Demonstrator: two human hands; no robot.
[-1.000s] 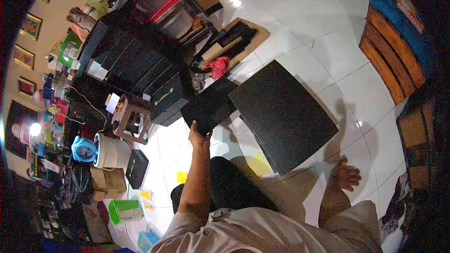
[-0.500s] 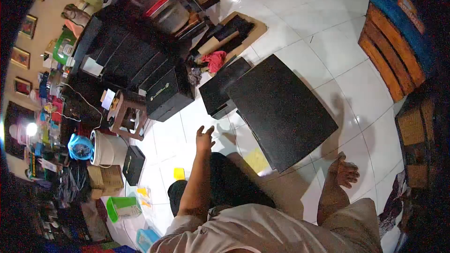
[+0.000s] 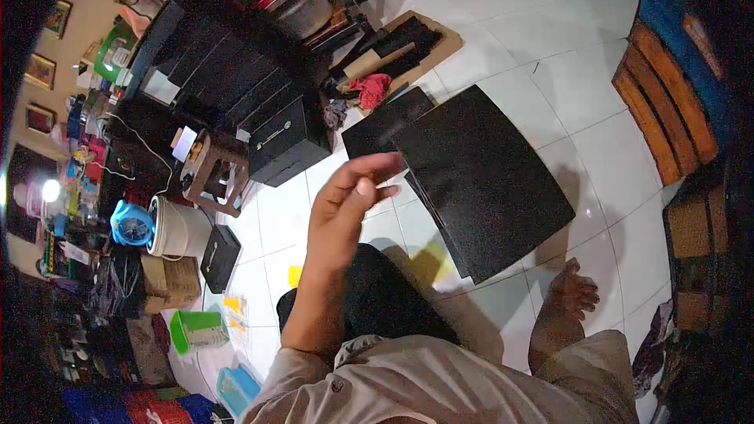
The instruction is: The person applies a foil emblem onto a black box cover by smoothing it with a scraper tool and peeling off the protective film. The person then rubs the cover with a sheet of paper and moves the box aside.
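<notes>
My left hand (image 3: pixel 342 208) is raised in front of me, over the near left corner of a large black panel (image 3: pixel 487 180). Its fingers are stretched out and slightly bent, with nothing visible in them. My right hand (image 3: pixel 576 290) hangs near the floor to the right of the panel, fingers loosely curled and apart, touching nothing. The panel seems to lie on one or more similar sheets, whose edges show along its left side. A smaller black board (image 3: pixel 377 127) sits beyond its far left corner, partly covered by it.
Black boxes (image 3: pixel 287 145) with metal clasps stand at left, beside a brown stool (image 3: pixel 216 176), a white bucket (image 3: pixel 181 227) and a small black box (image 3: pixel 220 255). A green container (image 3: pixel 196 334) lies nearer. Cardboard with black offcuts (image 3: pixel 400 51) and a red cloth (image 3: pixel 371 90) is beyond.
My left hand has risen closer to the camera and now overlaps the panel's left side. My right hand has barely moved. The view has shifted slightly.
</notes>
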